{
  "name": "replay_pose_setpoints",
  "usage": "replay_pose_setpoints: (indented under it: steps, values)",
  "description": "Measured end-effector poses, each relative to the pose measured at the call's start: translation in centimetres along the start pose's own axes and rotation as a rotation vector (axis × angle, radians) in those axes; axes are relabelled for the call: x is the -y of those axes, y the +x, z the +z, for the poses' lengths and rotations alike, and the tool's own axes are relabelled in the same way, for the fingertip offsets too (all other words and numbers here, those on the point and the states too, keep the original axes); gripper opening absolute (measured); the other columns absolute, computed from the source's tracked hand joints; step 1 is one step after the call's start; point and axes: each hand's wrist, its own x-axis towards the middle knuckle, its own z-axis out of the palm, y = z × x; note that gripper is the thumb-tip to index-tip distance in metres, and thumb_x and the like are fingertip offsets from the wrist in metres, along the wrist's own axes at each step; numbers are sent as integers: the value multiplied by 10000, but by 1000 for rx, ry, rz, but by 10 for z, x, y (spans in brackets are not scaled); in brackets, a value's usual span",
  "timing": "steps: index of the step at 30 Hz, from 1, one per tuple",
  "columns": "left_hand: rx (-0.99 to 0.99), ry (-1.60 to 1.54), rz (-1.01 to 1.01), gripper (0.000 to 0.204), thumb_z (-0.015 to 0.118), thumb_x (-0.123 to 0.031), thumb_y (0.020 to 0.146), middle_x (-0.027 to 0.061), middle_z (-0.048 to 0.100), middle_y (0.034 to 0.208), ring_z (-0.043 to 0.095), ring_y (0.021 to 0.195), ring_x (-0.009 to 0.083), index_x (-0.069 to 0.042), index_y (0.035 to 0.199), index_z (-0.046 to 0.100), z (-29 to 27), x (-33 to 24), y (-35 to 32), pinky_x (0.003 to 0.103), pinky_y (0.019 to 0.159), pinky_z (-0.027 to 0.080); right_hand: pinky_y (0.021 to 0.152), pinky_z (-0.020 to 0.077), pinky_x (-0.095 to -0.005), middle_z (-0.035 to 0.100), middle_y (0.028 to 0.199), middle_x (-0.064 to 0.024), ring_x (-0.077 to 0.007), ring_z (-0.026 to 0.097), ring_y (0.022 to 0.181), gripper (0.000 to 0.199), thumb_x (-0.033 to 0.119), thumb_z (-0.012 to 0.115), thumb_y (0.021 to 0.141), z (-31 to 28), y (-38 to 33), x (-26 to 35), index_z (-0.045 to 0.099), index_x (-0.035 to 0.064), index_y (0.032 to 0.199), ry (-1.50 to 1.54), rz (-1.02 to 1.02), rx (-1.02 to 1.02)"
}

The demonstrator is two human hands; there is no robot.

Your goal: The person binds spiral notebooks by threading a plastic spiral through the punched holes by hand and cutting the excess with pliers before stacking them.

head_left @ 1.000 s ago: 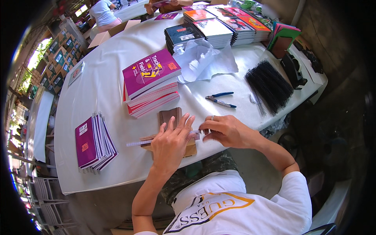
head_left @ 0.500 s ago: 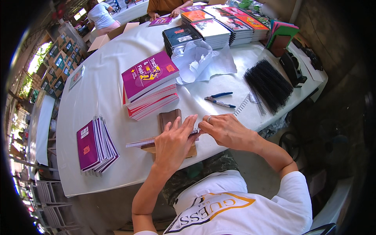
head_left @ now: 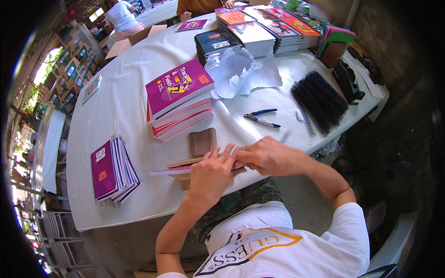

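Note:
Near the table's front edge, a thin notebook (head_left: 162, 173) stands spine-up against a brown wooden block (head_left: 203, 141). My left hand (head_left: 212, 172) grips its right part, fingers over the upper edge and thumb toward my right hand. My right hand (head_left: 271, 156), with a ring on it, has its fingertips pinched together at the notebook's right end. A wire spiral coil (head_left: 285, 135) sticks out behind that hand, blurred; its front end is hidden by my fingers. Blue-handled cutting pliers (head_left: 262, 118) lie beyond my right hand.
Purple spiral notebooks (head_left: 116, 170) lie fanned at left. A tall stack of purple-covered books (head_left: 180, 88) stands ahead, beside crumpled white paper (head_left: 234, 74). Black coils (head_left: 320, 102) and a tape dispenser (head_left: 347, 83) are at right. Piled notebooks (head_left: 252, 37) and a person (head_left: 199, 9) are at the far side.
My right hand has shifted slightly, and the coil behind it now shows shorter and blurred. My left hand has moved a little down and right. The person opposite has drawn their hands off a purple notebook.

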Motion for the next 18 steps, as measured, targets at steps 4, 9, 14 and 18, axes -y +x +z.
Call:
replay_pose_setpoints:
  steps: [4,9,14,18]
  values:
    - [-49,147,17,735,644,-544,783,80,586,1346,616,1118,375,-111,1367,533,3,2,-1,444,894,522,764,507,-430,671,865,-160,-320,654,870,148,93,657,807,-13,41,-57,649,22,936,29,168,-5]
    - [-69,179,102,792,635,-556,767,87,524,1414,578,1183,358,-185,1444,459,9,-2,0,431,938,503,883,474,-444,526,1249,-171,-357,561,1093,323,175,687,783,73,108,-113,586,78,1075,-20,-286,-18]
    - [-108,237,80,936,691,-566,703,102,473,1459,597,1146,379,-199,1500,365,-3,9,-3,449,946,502,875,491,-433,620,1146,-132,-322,575,1122,482,323,727,766,77,117,-106,604,113,1182,-143,-191,47]
    - [-388,37,-155,1048,762,-527,634,148,425,1492,610,1126,387,-165,1517,328,-4,19,-3,466,950,499,826,509,-355,686,1107,-127,-202,640,957,537,425,654,910,-23,62,-84,599,102,1335,690,-190,229]
